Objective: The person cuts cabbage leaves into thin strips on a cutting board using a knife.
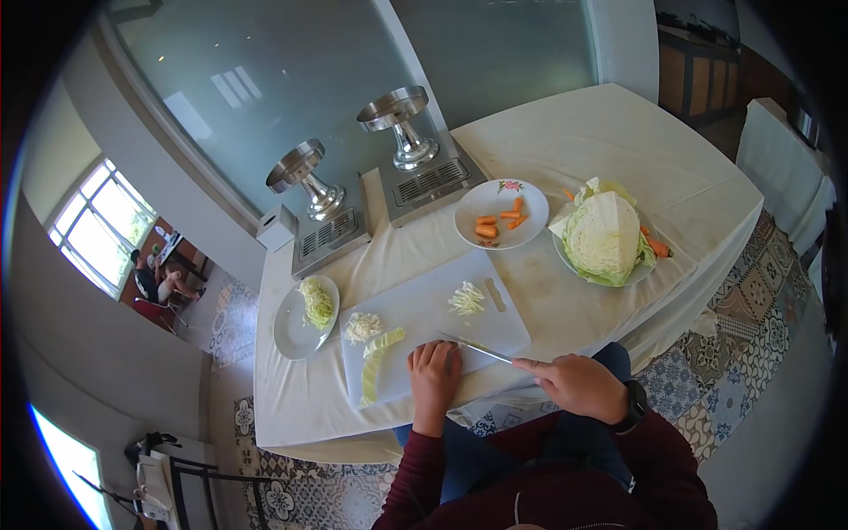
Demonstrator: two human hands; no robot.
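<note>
My right hand [579, 386], a dark watch on its wrist, grips a kitchen knife [486, 352] by its handle. The blade points left, its tip close to the fingers of my left hand [435, 371]. That hand rests curled on the near edge of a white cutting board [424, 305]; whatever lies beneath its fingers is hidden. Left of it are a pale green cabbage strip [378, 364] and a pile of chopped cabbage [363, 328]. Farther right on the board sits a small heap of shredded cabbage [467, 299].
A plate [290, 334] holds shredded cabbage [317, 302] at left. Behind the board stands a bowl [477, 205] of carrot pieces [487, 230]. At right, a big cut cabbage [603, 234] and carrots share a plate. Two metal stands [322, 201] [413, 152] line the back. Someone [150, 276] sits far left.
</note>
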